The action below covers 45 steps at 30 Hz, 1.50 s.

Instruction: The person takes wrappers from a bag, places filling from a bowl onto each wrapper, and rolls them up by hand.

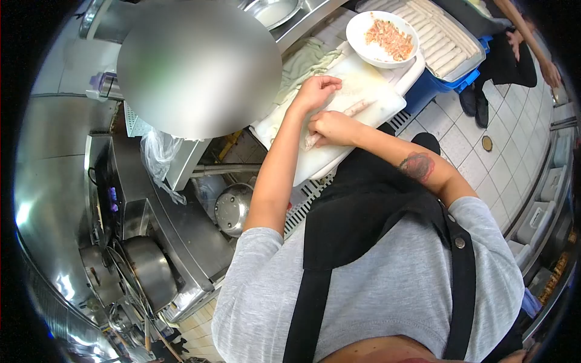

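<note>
"Where's the pale, thin-skinned, cylindrical roll?"

"On the white rectangular board, partly hidden under the right hand (fingers curled over it; gripping or merely pressing, I can't tell)."

"And the left hand?"

"Just beside, fingers loosely bent and half open, with nothing visible in them."

"Upper left?"

"Covered by a smooth grey oval blur."

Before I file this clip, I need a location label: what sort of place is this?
Likely a restaurant kitchen: a large metal pot, a tray packed with pale rolls, and a cutting board.
</note>
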Tool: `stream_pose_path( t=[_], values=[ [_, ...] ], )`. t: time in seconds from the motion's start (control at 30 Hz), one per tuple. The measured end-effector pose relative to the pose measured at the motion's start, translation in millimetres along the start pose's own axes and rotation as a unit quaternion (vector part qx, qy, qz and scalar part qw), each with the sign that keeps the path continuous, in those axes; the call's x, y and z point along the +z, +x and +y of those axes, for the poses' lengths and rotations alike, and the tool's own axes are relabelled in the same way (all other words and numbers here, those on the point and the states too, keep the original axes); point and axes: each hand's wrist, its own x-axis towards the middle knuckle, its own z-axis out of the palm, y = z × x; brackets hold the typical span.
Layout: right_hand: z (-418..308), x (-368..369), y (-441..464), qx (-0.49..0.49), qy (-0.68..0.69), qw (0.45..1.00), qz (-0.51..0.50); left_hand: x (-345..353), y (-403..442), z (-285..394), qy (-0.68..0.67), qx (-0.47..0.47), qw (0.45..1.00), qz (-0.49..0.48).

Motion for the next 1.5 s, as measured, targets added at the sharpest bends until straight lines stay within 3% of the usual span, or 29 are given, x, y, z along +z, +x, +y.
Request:
stream_pose_path(
  t=[0.17, 0.27, 0.77, 0.87, 0.9, 1.0, 1.1, 1.2, 1.3, 1.5],
  values=[
    [-3, 0, 4, 0.030, -0.017, 0.999, -0.039, -1, -4, -2, 0.014, -0.007, 1.000, -0.001],
    [-8, 6, 5, -0.018, -0.047, 0.999, 0.007, -1, -3, -1, 0.017, -0.003, 1.000, 0.002],
    [-12, 17, 14, -0.011, 0.007, 0.999, -0.050, -2, 1, -8, 0.009, 0.001, 1.000, -0.013],
    [-19, -11, 8, -0.011, 0.041, 0.995, -0.088, -6, -1, -9, 0.003, 0.009, 1.000, -0.030],
    [-15, -15, 1, -0.009, 0.040, 0.998, -0.051, -7, -1, -10, -0.003, 0.014, 0.999, -0.038],
    [18, -37, -36, 0.003, 0.007, 0.999, 0.046, -10, -27, -3, 0.099, 0.093, 0.991, 0.010],
    [49, -71, -65, 0.054, -0.055, 0.994, 0.078, 1, -81, 22, 0.141, 0.073, 0.979, 0.124],
    [66, -77, -70, 0.072, 0.008, 0.997, 0.025, 28, -123, 28, 0.208, 0.033, 0.959, 0.189],
    [64, -84, -63, 0.094, 0.032, 0.995, -0.017, 51, -139, 17, 0.225, 0.043, 0.955, 0.190],
    [61, -82, -51, 0.006, -0.022, 0.999, -0.030, 52, -134, 10, 0.270, 0.035, 0.942, 0.199]
  ],
)
